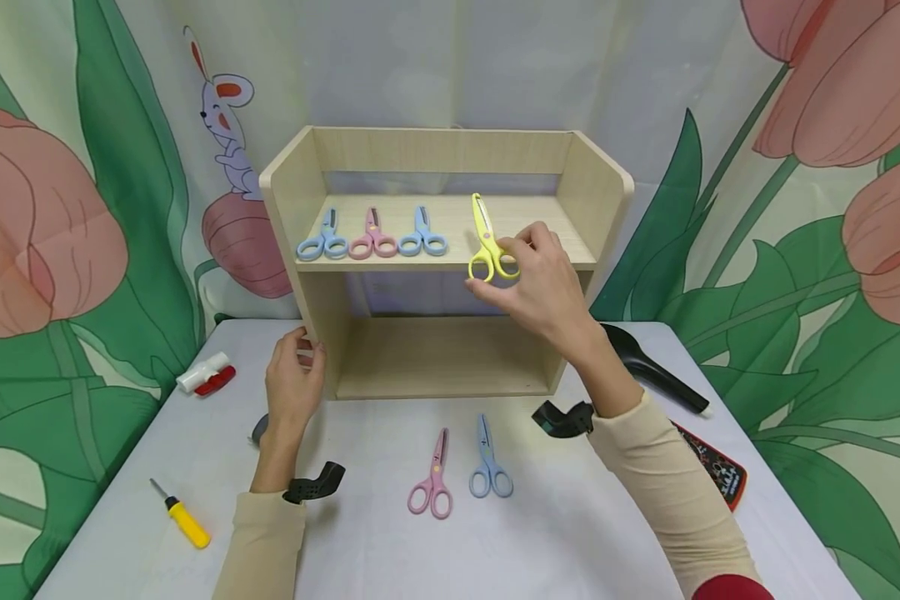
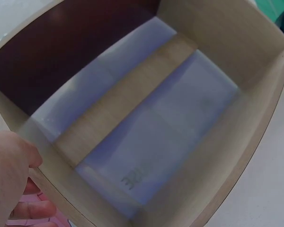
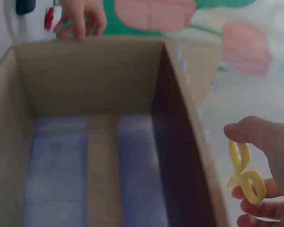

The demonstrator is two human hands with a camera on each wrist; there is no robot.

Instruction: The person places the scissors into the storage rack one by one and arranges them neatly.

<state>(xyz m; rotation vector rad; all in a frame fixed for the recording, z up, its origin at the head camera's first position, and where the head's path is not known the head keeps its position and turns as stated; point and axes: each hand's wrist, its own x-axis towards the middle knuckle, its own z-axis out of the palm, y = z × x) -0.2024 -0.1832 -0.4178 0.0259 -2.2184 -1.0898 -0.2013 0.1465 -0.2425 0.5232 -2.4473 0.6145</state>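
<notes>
My right hand (image 1: 542,287) pinches a pair of yellow scissors (image 1: 487,237) by the handle loops, blades pointing up, in front of the upper shelf of a small wooden shelf unit (image 1: 442,150). In the right wrist view the yellow loops (image 3: 252,187) show between thumb and fingers. My left hand (image 1: 294,379) touches the unit's left side panel, relaxed fingers along its outside and thumb (image 2: 31,156) at the front edge. On the upper shelf stand blue scissors (image 1: 322,244), pink scissors (image 1: 372,243) and more blue scissors (image 1: 422,242) in a row, loops toward the front.
Pink scissors (image 1: 433,483) and blue scissors (image 1: 489,467) lie on the white table (image 1: 375,550) before the unit. A yellow-handled screwdriver (image 1: 187,523) and a white-and-red item (image 1: 208,375) lie left. At right are a black-handled tool (image 1: 663,379) and a dark red-edged item (image 1: 716,462), partly behind the arm.
</notes>
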